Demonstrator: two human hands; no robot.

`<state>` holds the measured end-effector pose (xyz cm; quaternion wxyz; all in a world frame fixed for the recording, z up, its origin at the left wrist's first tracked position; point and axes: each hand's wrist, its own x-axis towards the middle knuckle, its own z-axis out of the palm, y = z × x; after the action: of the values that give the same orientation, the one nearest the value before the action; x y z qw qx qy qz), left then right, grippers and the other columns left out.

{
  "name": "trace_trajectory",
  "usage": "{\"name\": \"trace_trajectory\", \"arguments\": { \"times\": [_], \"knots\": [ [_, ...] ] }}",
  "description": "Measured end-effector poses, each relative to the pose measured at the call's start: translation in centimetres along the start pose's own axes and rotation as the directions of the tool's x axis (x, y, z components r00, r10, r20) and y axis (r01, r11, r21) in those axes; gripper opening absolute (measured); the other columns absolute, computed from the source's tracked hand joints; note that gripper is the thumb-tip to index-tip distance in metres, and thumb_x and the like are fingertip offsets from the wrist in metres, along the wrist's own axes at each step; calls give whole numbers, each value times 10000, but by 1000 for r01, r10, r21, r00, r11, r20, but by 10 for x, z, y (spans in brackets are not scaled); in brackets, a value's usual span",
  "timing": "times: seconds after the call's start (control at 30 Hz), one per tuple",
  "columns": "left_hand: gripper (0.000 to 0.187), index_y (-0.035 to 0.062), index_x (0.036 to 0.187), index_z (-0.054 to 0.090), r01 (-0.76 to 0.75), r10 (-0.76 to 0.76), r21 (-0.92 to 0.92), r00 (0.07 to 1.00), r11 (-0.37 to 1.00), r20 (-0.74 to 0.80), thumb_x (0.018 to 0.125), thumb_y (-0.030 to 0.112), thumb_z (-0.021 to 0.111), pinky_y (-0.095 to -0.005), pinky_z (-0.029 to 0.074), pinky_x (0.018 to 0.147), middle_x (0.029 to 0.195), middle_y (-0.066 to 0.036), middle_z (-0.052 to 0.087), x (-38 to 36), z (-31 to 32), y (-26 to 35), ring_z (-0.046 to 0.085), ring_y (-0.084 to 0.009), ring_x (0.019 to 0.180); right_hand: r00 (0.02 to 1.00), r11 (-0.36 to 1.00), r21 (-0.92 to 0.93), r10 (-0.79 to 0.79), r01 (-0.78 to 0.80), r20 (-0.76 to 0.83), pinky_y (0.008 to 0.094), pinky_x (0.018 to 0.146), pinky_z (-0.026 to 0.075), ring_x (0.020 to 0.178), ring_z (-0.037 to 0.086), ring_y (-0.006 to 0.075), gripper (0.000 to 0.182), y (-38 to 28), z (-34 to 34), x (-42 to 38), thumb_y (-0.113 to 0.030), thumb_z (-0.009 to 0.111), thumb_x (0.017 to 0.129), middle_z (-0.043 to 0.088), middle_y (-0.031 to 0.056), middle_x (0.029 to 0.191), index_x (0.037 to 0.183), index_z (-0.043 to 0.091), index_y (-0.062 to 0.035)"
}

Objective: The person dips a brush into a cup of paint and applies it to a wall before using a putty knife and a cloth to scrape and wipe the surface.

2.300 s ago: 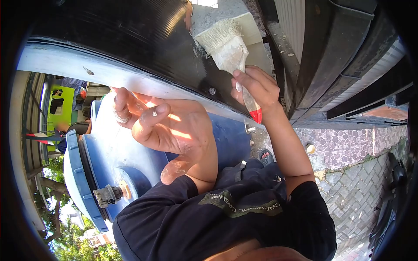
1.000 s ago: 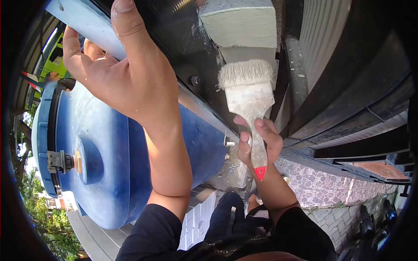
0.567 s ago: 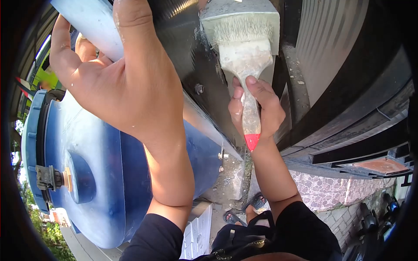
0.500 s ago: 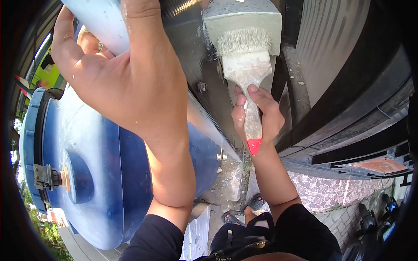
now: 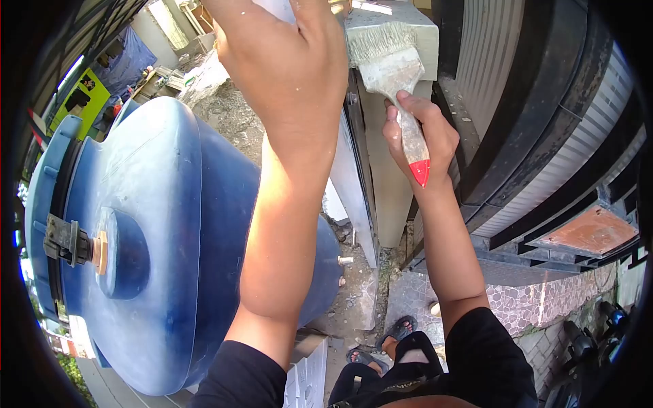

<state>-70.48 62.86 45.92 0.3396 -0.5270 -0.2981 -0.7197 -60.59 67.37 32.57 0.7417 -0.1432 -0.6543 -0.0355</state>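
Observation:
My right hand [image 5: 428, 132] is wrapped round the handle of a wide paintbrush [image 5: 394, 75], whose handle ends in a red tip. The brush's pale, paint-coated bristles lie against the near face of a grey block-topped post [image 5: 427, 53]. High in the view, my left hand [image 5: 286, 75] grips a smooth pale object [image 5: 277, 8]. Most of that object is hidden by the hand or cut off at the frame's top edge, and I cannot tell what it is.
A big blue water tank [image 5: 163, 238] with a valve fitting [image 5: 68, 241] fills the left side. To the right stands dark metal framing with corrugated panels [image 5: 490, 61]. Below are my sandalled feet [image 5: 398, 330] and stone-patterned paving [image 5: 517, 299]. Rubble ground lies beyond the tank.
The view has shifted, showing more ground beyond the tank. My left hand now appears farther right and higher, its pale object mostly out of frame. The brush has tilted and sits higher on the post.

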Motion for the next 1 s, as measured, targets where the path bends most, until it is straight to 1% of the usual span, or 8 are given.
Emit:
{"name": "trace_trajectory", "arguments": {
  "times": [0.17, 0.23, 0.37, 0.5, 0.57, 0.9, 0.97, 1.0],
  "knots": [
    [314, -72, 1117, 437, 37, -38, -45, 999, 998, -5, 905, 154, 489, -343, 436, 768, 972, -216, 563, -2, 0, 0, 564, -285, 898, 994, 992, -66, 103, -105, -38, 268, 538, 483, 559, 613, 202, 153, -20, -17, -14, -31, 643, 706, 613, 127, 676, 835, 575, 17],
    [326, -68, 1135, 437, -64, 74, 146, 995, 987, -65, 896, 146, 495, -367, 436, 780, 995, -236, 561, -1, 2, -1, 562, -343, 924, 939, 945, -4, 326, -328, -112, 261, 540, 483, 563, 621, 198, 120, -33, -23, 0, -37, 637, 715, 618, 127, 677, 795, 562, 9],
    [369, -77, 1168, 423, -9, 10, 14, 1000, 1000, -18, 875, 130, 511, -389, 438, 792, 1014, -271, 560, 0, -3, 3, 558, -388, 955, 862, 852, -136, 500, -506, -75, 253, 506, 454, 542, 617, 202, 150, -50, -23, 56, -135, 619, 729, 568, 112, 562, 712, 523, -21],
    [368, -80, 1162, 424, -18, 19, 30, 1000, 999, -24, 873, 129, 513, -392, 436, 794, 1024, -280, 555, 0, -2, 2, 551, -401, 961, 941, 901, -270, 322, -339, -107, 266, 497, 453, 535, 608, 250, 162, -39, -8, 97, -158, 619, 717, 552, 118, 529, 696, 530, -25],
    [365, -76, 1158, 430, -93, 100, 81, 991, 992, -91, 869, 128, 516, -401, 437, 791, 1013, -286, 552, -1, 1, -1, 544, -414, 956, 945, 869, -374, 279, -325, -174, 366, 524, 453, 543, 619, 257, 236, -45, -3, 118, -176, 551, 729, 573, 168, 539, 598, 534, 20],
    [399, -64, 1176, 420, 22, -16, 146, 999, 989, -45, 858, 152, 529, -423, 433, 797, 1055, -292, 523, -2, -5, 7, 521, -433, 967, 915, 881, -265, 344, -393, -213, 352, 553, 468, 602, 627, 264, 205, -75, -12, 126, -161, 563, 728, 594, 184, 605, 635, 577, 22],
    [426, -58, 1192, 411, -15, 23, 154, 999, 988, -49, 853, 165, 542, -417, 437, 813, 1090, -290, 511, -2, -5, 5, 509, -445, 990, 962, 975, -107, 170, -196, -216, 290, 501, 462, 535, 596, 288, 133, -48, -8, 101, -130, 624, 714, 567, 125, 564, 736, 550, -22],
    [517, -97, 1163, 405, -88, 102, 320, 994, 943, -26, 848, 279, 568, -371, 474, 657, 948, -236, 578, -2, -5, 7, 602, -343, 798, 976, 988, -138, 44, -74, -213, 301, 501, 465, 538, 597, 290, 124, -41, -5, 90, -109, 626, 711, 572, 132, 584, 755, 556, -17]
  ]
}}
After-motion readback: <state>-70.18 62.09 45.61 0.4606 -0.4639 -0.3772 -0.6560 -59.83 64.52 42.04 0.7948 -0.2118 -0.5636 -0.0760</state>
